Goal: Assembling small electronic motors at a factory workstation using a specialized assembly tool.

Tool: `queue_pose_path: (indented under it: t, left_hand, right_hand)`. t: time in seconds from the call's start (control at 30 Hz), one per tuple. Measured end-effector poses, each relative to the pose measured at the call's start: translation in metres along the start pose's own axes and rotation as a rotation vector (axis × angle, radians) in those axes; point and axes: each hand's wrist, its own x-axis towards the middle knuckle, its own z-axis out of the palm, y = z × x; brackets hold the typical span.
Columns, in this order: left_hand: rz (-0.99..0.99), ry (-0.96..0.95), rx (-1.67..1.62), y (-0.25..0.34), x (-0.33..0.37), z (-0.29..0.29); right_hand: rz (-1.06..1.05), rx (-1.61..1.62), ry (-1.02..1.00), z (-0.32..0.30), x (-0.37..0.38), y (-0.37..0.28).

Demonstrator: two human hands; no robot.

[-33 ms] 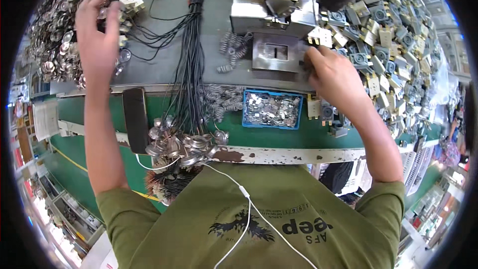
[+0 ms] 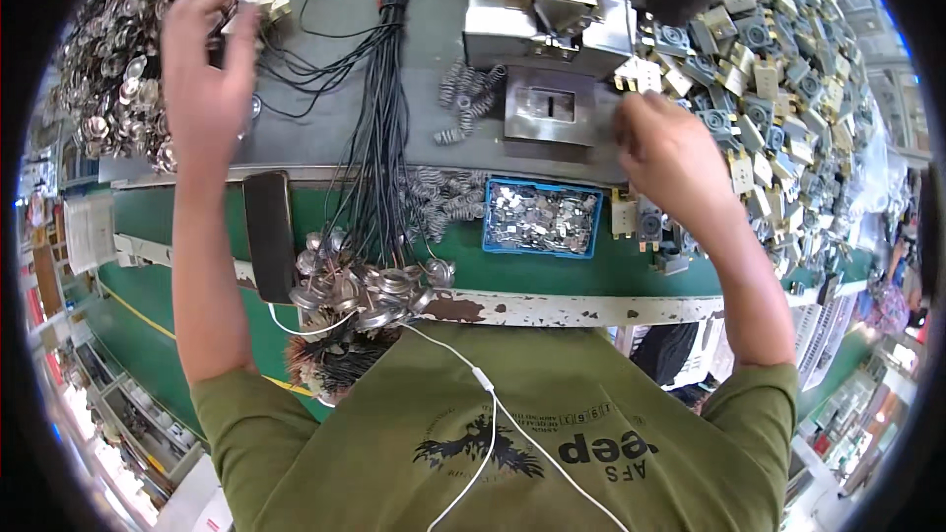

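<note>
My left hand (image 2: 205,79) is raised over the left of the bench, fingers spread and slightly blurred. Beside its fingertips are small cream-coloured connector blocks (image 2: 274,6) on black wires, and a pile of round shiny metal parts with wires (image 2: 123,89) lies at its left. My right hand (image 2: 675,150) is closed, its fingers curled just right of a steel block with a rectangular slot (image 2: 549,106). Whatever its fingers may hold is hidden. Past that hand spreads a large heap of grey-and-cream switch-like blocks (image 2: 764,79).
A bundle of black wires (image 2: 379,138) runs down the bench to round metal parts (image 2: 365,291) at its edge. A blue tray (image 2: 487,227) holds small metal pieces. Springs (image 2: 443,202) lie beside it. A steel press-like fixture (image 2: 562,15) stands behind; a phone (image 2: 268,236) rests left.
My left hand has shifted slightly right, still spread. My right hand has drawn a little to the right, away from the slotted steel block. The whole view has moved slightly.
</note>
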Motion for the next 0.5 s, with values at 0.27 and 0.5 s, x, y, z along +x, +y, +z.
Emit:
queue_pose_path:
  t: [0.27, 0.5]
  left_hand:
    - [0.2, -0.636, -0.247, 0.071, -0.011, 0.031]
    - [0.355, -0.652, -0.114, 0.077, -0.026, 0.051]
  right_hand:
    - [0.103, 0.157, 0.605, -0.091, 0.08, 0.083]
    - [0.039, 0.126, 0.679, -0.067, 0.087, 0.068]
